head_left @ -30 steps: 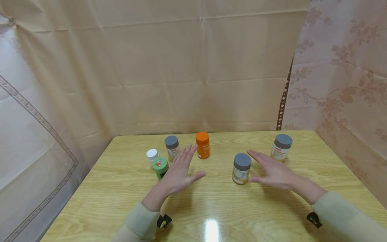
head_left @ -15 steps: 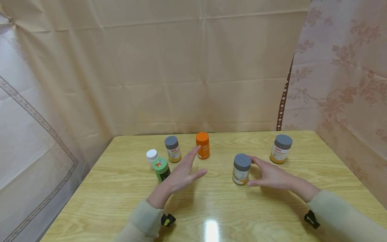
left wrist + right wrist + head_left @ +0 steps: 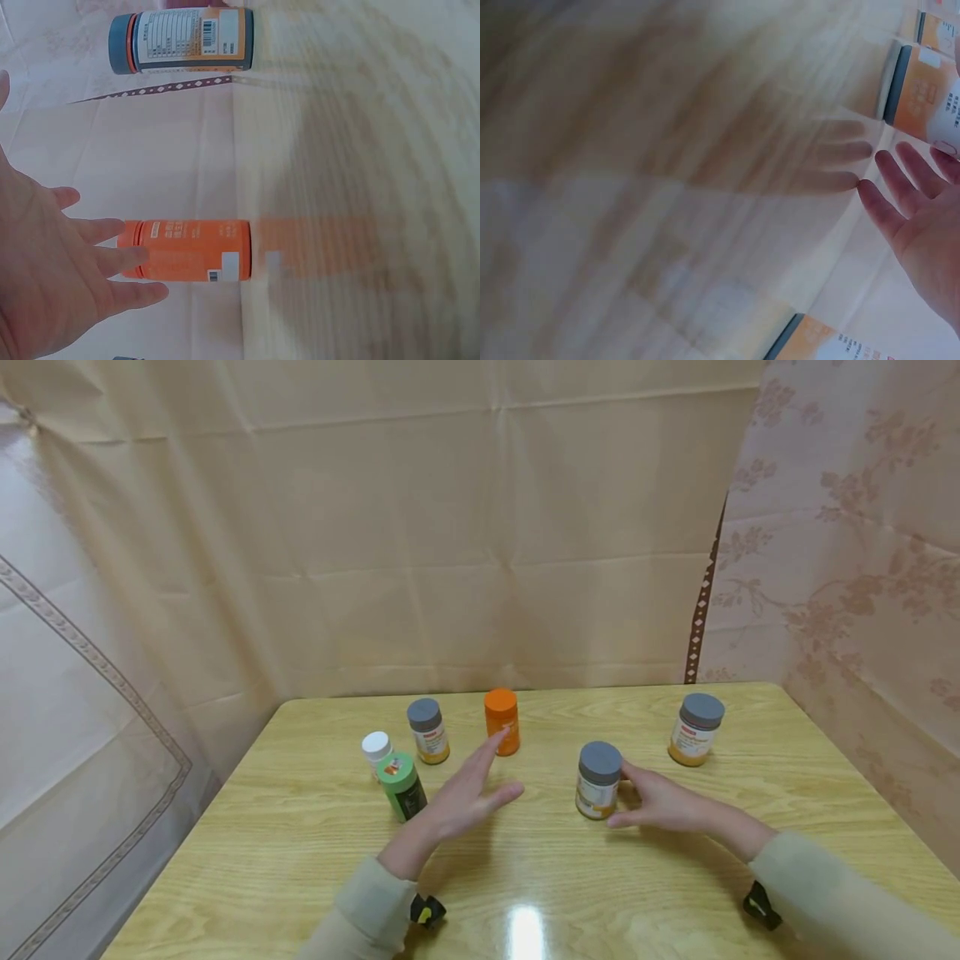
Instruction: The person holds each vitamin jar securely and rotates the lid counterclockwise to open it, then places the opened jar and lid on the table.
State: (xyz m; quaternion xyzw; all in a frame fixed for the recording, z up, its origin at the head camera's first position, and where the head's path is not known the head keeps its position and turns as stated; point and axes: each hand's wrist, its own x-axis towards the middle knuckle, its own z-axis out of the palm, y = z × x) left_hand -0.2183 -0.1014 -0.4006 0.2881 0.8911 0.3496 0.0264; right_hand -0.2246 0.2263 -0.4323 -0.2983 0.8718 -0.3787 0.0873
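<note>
Front grey-lid jar (image 3: 597, 793) upright on bench (image 3: 600, 877), approx. 9 o'clock of R hand (image 3: 660, 802), which is loosely spread beside it; contact unclear. L hand (image 3: 461, 797) spread too, w/ orange bottle (image 3: 502, 714) at its 1 o'clock. Jar prob. light, stiff, bit slick; best hold: mid-body.
</note>
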